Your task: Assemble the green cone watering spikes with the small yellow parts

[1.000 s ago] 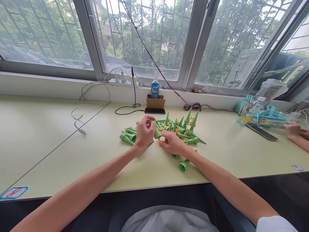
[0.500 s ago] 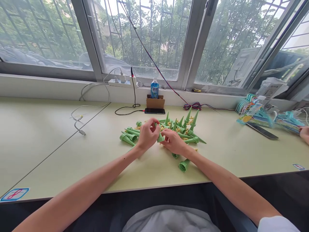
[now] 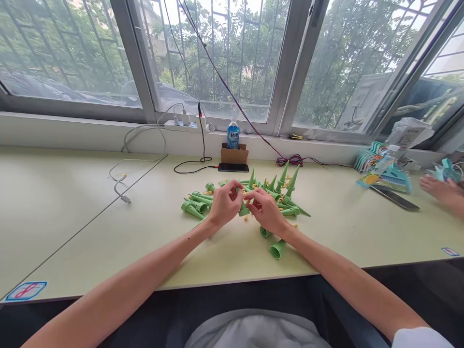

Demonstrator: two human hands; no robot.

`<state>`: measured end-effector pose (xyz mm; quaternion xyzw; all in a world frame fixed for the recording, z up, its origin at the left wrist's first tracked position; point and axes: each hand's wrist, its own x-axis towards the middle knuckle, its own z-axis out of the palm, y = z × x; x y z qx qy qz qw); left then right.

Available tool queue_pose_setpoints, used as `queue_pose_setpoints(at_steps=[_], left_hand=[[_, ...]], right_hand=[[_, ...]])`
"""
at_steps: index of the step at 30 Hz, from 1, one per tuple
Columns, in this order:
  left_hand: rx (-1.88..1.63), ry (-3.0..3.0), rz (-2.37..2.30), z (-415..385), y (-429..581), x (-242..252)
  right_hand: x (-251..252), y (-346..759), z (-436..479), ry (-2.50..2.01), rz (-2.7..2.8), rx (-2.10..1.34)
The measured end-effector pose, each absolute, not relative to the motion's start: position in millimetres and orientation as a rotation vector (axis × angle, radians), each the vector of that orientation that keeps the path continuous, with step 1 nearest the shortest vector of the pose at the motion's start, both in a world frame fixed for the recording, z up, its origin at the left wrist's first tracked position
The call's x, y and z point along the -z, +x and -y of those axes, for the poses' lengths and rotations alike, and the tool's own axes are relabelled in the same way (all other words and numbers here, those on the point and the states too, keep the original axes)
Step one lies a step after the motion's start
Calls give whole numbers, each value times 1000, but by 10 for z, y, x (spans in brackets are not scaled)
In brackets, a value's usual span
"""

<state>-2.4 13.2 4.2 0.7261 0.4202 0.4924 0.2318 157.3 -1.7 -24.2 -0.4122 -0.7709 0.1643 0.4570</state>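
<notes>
My left hand is closed round a green plastic watering spike, with its ribbed, wider end pointing down toward me. Close beside it is my right hand, its thumb and forefinger pinched near the spike. Whatever those fingertips hold, if anything, is too small to make out. Behind and around both hands lies a heap of similar green spikes, several standing point up. Small yellow pieces are mixed in, and one yellow piece shows below the held spike. Nearest me lies a spike with its hollow end facing me.
A black phone lies before a cardboard box and a blue bottle. Cables cross the table's left. At right are another phone, packaged teal items and another person's hand.
My right hand's fingertips have lifted slightly from the spike's lower end. The other person's hand has come further into view at the right, over the teal items.
</notes>
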Motion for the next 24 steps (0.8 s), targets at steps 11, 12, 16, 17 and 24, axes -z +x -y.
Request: queue_pose_setpoints(at_steps=[11, 12, 16, 17, 24], left_hand=[[-1231, 2075, -1205, -159, -19, -16], [-1226, 2077, -1203, -161, -18, -17], [-1208, 2058, -1181, -165, -19, -20], [-1200, 2047, -1172, -165, -20, -20], [-1144, 1988, -1135, -162, -16, -22]], right_hand=[[200, 1598, 34, -958, 1763, -463], [195, 1601, 38, -952, 1755, -455], [176, 1606, 57, -940, 1741, -423], [172, 1607, 61, -940, 1738, -414], [144, 1618, 75, -960, 1714, -352]])
